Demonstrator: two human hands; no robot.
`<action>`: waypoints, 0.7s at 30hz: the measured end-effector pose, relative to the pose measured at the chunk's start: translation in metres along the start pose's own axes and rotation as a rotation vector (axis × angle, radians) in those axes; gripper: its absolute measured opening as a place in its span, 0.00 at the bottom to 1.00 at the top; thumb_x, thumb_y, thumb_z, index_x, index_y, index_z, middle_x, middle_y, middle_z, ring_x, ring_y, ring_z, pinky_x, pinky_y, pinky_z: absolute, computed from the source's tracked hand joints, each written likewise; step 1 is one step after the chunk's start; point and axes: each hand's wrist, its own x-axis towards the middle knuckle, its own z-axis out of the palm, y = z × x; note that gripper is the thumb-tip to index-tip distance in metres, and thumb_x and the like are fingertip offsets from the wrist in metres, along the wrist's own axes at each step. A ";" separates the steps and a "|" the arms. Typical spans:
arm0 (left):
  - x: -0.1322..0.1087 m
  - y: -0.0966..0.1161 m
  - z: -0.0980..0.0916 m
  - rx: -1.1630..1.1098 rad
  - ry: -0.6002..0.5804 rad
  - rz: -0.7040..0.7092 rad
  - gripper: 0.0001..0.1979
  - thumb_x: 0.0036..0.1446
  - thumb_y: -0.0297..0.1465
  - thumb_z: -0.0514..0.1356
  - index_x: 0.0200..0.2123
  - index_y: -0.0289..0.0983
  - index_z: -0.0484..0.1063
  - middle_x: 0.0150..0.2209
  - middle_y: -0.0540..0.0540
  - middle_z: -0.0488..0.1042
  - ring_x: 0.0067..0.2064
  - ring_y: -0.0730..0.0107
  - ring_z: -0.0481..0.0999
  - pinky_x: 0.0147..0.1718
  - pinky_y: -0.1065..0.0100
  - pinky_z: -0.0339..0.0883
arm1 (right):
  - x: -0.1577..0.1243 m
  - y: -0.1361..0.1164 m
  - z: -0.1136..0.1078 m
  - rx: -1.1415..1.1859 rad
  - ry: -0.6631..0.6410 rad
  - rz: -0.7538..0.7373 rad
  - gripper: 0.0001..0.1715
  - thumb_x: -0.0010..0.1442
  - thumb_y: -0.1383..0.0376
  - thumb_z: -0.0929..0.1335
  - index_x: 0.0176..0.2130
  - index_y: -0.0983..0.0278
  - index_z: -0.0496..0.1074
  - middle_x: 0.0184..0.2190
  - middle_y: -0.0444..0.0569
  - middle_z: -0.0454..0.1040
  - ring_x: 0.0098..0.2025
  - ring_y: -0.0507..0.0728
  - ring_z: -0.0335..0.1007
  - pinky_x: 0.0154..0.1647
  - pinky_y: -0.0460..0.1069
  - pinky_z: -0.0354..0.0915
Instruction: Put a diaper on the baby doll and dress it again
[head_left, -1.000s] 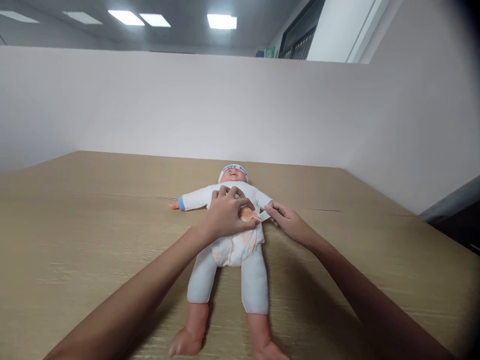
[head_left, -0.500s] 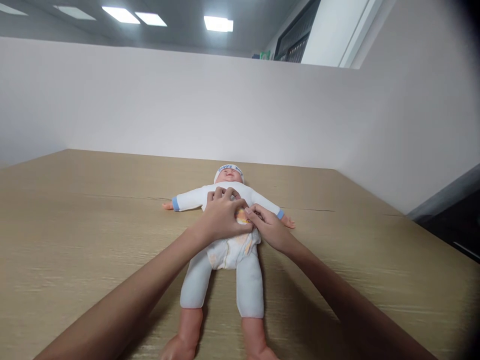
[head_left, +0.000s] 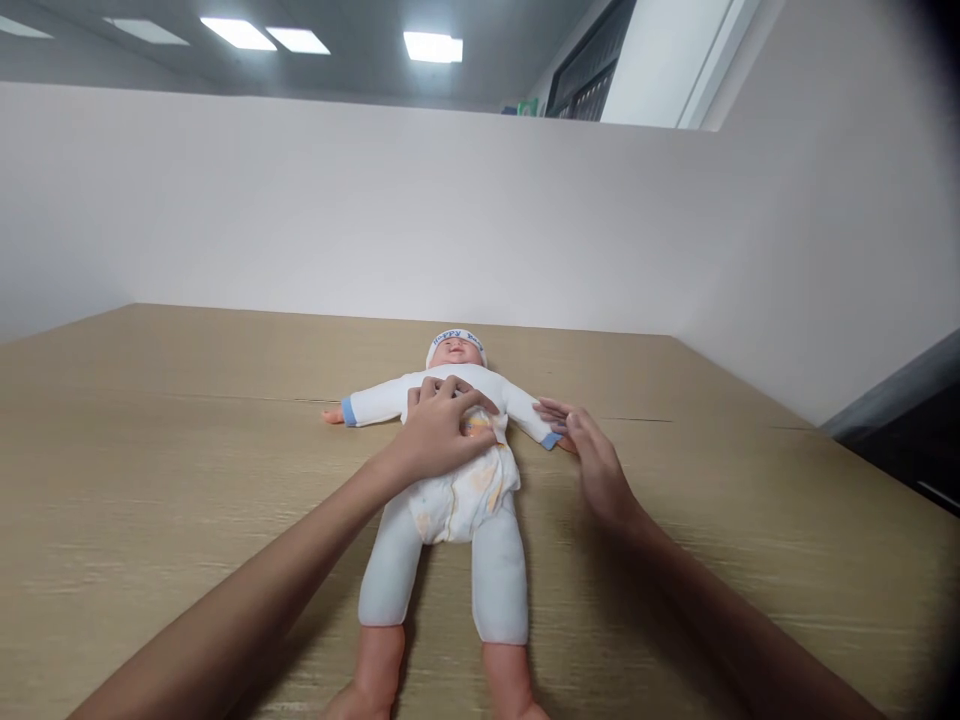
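Note:
A baby doll [head_left: 450,540] in a white suit and cap lies on its back on the wooden table [head_left: 150,480], head away from me. It wears a white diaper [head_left: 461,495] with orange print. My left hand [head_left: 439,430] presses flat on the doll's belly at the diaper's top edge. My right hand [head_left: 592,455] lies with fingers stretched out beside the doll's blue-cuffed arm [head_left: 536,420], touching the cuff and holding nothing.
White partition walls [head_left: 375,210] close off the table at the back and right. A dark gap [head_left: 900,440] opens past the table's right edge. Bare wood surrounds the doll.
My right hand has left the diaper's waist and moved right, out to the doll's arm, fingers spreading. My left hand stays pressed on the belly.

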 end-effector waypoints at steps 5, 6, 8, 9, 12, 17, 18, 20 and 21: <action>0.004 -0.042 -0.016 -0.146 0.172 -0.022 0.18 0.69 0.42 0.56 0.57 0.44 0.74 0.59 0.43 0.77 0.60 0.50 0.73 0.65 0.46 0.62 | 0.010 0.032 -0.011 -0.484 -0.032 -0.230 0.28 0.73 0.49 0.66 0.64 0.59 0.73 0.60 0.58 0.79 0.62 0.70 0.73 0.68 0.67 0.66; 0.002 -0.059 -0.021 -0.066 0.239 -0.054 0.19 0.69 0.43 0.56 0.56 0.43 0.75 0.59 0.41 0.77 0.61 0.48 0.72 0.66 0.45 0.62 | 0.011 0.036 -0.012 -0.509 -0.050 -0.241 0.29 0.74 0.49 0.66 0.66 0.60 0.72 0.61 0.59 0.78 0.62 0.70 0.73 0.67 0.67 0.66; -0.006 -0.096 -0.028 0.132 0.322 -0.166 0.23 0.69 0.47 0.55 0.57 0.40 0.75 0.61 0.36 0.75 0.64 0.40 0.69 0.67 0.40 0.58 | 0.012 0.042 -0.013 -0.536 -0.076 -0.226 0.30 0.74 0.50 0.65 0.67 0.61 0.70 0.61 0.61 0.78 0.62 0.70 0.74 0.66 0.67 0.68; -0.012 -0.113 -0.032 0.195 0.314 -0.235 0.26 0.69 0.49 0.54 0.58 0.38 0.75 0.63 0.33 0.74 0.65 0.37 0.68 0.67 0.38 0.58 | 0.013 0.043 -0.012 -0.550 -0.081 -0.211 0.30 0.74 0.50 0.65 0.67 0.62 0.70 0.61 0.62 0.78 0.62 0.71 0.74 0.66 0.66 0.68; -0.031 -0.150 -0.039 0.184 0.198 -0.402 0.33 0.67 0.55 0.53 0.58 0.34 0.73 0.60 0.29 0.76 0.64 0.34 0.70 0.64 0.42 0.62 | 0.015 0.040 -0.006 -0.574 -0.053 -0.109 0.31 0.71 0.50 0.66 0.65 0.65 0.72 0.60 0.64 0.78 0.61 0.72 0.75 0.65 0.66 0.68; -0.045 -0.131 -0.032 -0.068 0.064 -0.511 0.34 0.64 0.60 0.54 0.53 0.37 0.75 0.48 0.35 0.83 0.50 0.41 0.80 0.51 0.51 0.71 | 0.017 0.016 0.031 -0.507 -0.087 0.072 0.23 0.70 0.51 0.67 0.55 0.62 0.76 0.52 0.59 0.82 0.55 0.69 0.78 0.56 0.59 0.71; -0.045 -0.120 -0.029 -0.142 0.048 -0.521 0.33 0.64 0.60 0.53 0.52 0.38 0.75 0.46 0.36 0.83 0.49 0.43 0.81 0.49 0.53 0.72 | 0.017 0.010 0.040 -0.495 -0.085 0.091 0.22 0.71 0.51 0.66 0.54 0.62 0.76 0.51 0.59 0.82 0.53 0.68 0.79 0.53 0.57 0.71; -0.046 -0.098 -0.024 -0.234 0.043 -0.530 0.33 0.66 0.59 0.51 0.51 0.38 0.76 0.45 0.38 0.84 0.47 0.46 0.82 0.47 0.55 0.73 | 0.014 -0.004 0.053 -0.476 -0.062 0.132 0.21 0.73 0.52 0.64 0.53 0.63 0.74 0.51 0.60 0.82 0.51 0.67 0.79 0.49 0.56 0.71; -0.049 -0.088 -0.024 -0.249 0.052 -0.533 0.33 0.67 0.59 0.49 0.51 0.38 0.76 0.44 0.38 0.84 0.47 0.47 0.82 0.46 0.55 0.74 | 0.011 -0.012 0.056 -0.465 -0.052 0.146 0.21 0.73 0.52 0.63 0.53 0.63 0.73 0.51 0.61 0.82 0.51 0.67 0.79 0.49 0.56 0.71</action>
